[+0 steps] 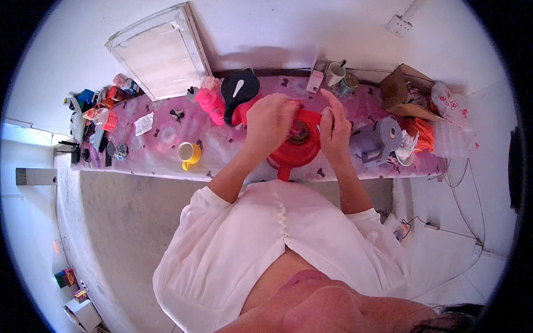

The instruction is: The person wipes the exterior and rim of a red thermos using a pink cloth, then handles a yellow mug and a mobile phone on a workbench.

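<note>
A round red jug (295, 151) stands at the table's near edge in front of me, with a tab-like red part pointing toward me. Its top shows a dark ringed opening. My left hand (272, 123) is over the jug's left upper side, fingers curled and slightly blurred; what they hold is hidden. At the jug's right side, my right hand (336, 133) grips the rim with the thumb against it, while the index finger points up and away. Beyond my left hand lies a black paddle-shaped lid (240, 91) with a white stripe, beside a pink bottle (210, 105).
A yellow mug (189, 155) stands to the left on the patterned tablecloth (166, 136). Right of the jug are a grey jug (376, 141), an orange bag (420, 133) and a cardboard box (400, 94). A pale mug (335, 73) stands behind; a framed panel (161, 55) leans on the wall.
</note>
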Action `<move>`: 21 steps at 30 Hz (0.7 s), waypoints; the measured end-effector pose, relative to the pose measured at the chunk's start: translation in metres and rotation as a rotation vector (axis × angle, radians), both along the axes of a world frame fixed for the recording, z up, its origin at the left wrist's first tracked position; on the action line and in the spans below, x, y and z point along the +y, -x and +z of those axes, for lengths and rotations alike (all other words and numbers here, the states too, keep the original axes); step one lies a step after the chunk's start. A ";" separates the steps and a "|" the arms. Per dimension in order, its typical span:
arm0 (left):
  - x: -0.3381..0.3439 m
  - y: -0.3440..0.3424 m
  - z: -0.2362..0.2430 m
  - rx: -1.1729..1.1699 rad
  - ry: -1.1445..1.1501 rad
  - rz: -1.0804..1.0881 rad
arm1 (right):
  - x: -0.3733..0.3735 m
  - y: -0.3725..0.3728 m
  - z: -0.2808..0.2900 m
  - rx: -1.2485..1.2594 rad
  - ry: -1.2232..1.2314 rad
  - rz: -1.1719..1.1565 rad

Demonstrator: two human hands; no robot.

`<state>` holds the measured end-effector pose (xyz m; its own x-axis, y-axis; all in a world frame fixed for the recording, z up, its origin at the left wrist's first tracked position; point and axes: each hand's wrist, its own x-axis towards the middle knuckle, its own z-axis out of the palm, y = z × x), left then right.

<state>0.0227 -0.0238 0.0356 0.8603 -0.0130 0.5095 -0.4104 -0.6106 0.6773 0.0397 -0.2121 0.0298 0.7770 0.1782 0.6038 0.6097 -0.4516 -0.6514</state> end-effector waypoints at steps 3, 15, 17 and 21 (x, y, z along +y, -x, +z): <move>-0.032 0.006 0.037 -0.110 -0.438 -0.010 | -0.001 0.004 -0.001 0.016 -0.014 0.029; -0.019 0.002 0.014 -0.194 -0.277 0.071 | -0.005 0.015 0.000 0.090 -0.038 -0.011; -0.004 -0.001 -0.013 -0.164 -0.067 0.084 | -0.008 0.014 0.003 0.081 -0.065 -0.039; 0.009 0.005 -0.074 0.061 0.570 0.154 | -0.001 0.013 0.011 0.132 -0.052 -0.023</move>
